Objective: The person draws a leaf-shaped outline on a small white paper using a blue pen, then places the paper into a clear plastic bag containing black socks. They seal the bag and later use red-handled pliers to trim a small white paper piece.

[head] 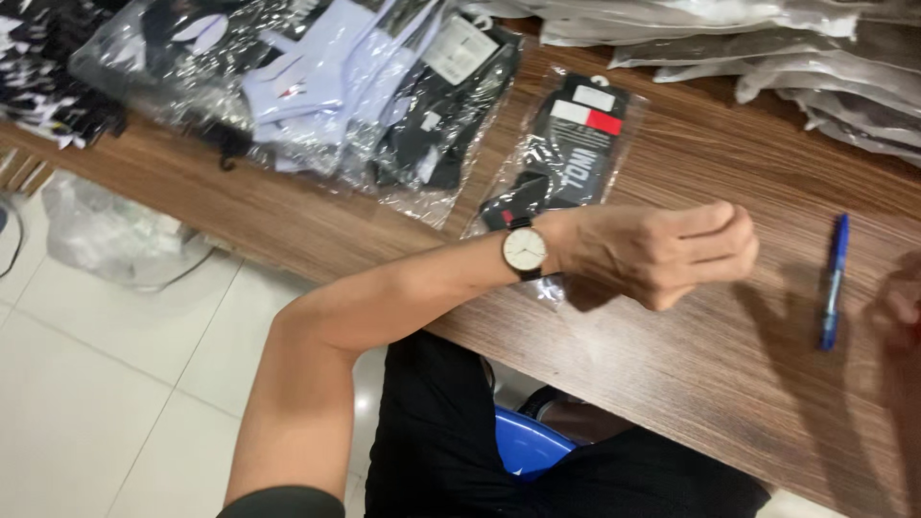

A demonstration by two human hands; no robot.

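Fingers curled into a loose fist, my left hand (pixel 662 254) hovers over the wooden table (pixel 672 374) near its front edge, gripping nothing, with a round watch (pixel 525 250) on the wrist. Just behind the wrist, toward the back of the table, lies a clear packet of dark socks (pixel 566 149), partly hidden under my forearm. A blue pen (pixel 834 280) lies to the right, apart from the fist. My right hand (pixel 897 307) shows only as a blur at the table's right edge, near the pen; I cannot tell whether it is open or closed. More bagged garments (pixel 317 86) sit along the back edge.
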